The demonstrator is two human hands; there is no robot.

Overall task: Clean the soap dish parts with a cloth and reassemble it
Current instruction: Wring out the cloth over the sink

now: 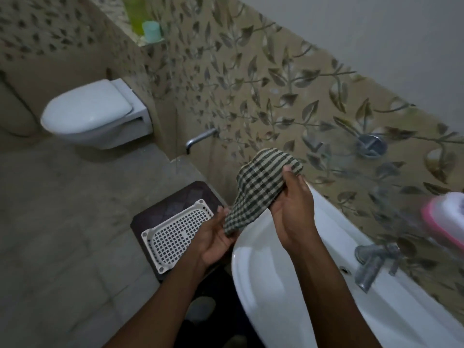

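A green-and-cream checked cloth (pixel 261 184) hangs between both hands above the left rim of the white basin (pixel 276 285). My right hand (pixel 293 209) grips its upper part; whether a soap dish part is wrapped inside cannot be told. My left hand (pixel 213 237) holds the cloth's lower end. A white perforated soap dish tray (pixel 173 234) lies flat on a dark stool (pixel 160 209) just left of my left hand. A pink and white object (pixel 447 217), blurred, sits at the basin's far right.
A metal basin tap (pixel 371 262) stands on the basin's back ledge. A white wall-hung toilet (pixel 93 114) is at the left, and a wall spout (pixel 198 139) sticks out of the leaf-patterned tiles. A teal cup (pixel 151 31) sits on a high ledge.
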